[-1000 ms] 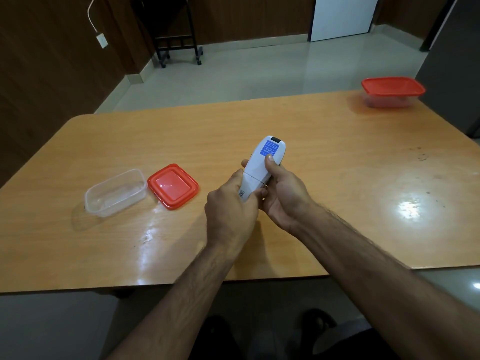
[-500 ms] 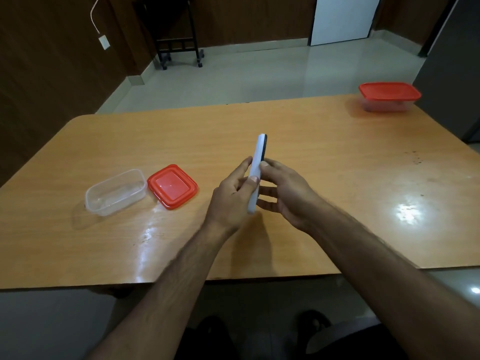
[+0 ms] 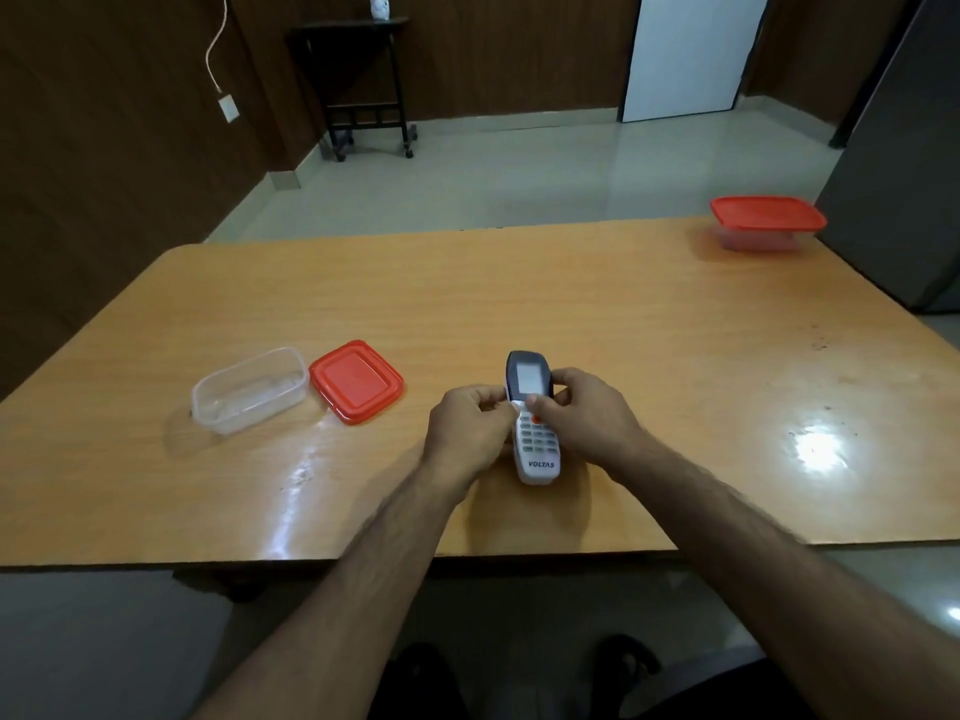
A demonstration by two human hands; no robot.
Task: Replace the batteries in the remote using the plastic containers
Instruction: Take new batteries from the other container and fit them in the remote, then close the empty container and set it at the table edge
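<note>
Now gripping the white remote (image 3: 535,433) from both sides, buttons and screen up: left hand (image 3: 470,433) curled on its left edge, right hand (image 3: 584,420) wrapped over its right, thumb on the keypad. Left of the left hand, open clear container (image 3: 249,389), red lid (image 3: 357,381) beside. Far beyond the right hand, lidded container (image 3: 766,223).

- table (image 3: 623,314): glossy, smooth wood-look top, mirroring light
- remote (image 3: 535,444): white plastic
- open container (image 3: 249,389): clear plastic
- loose lid (image 3: 357,380): red plastic, slight sheen
</note>
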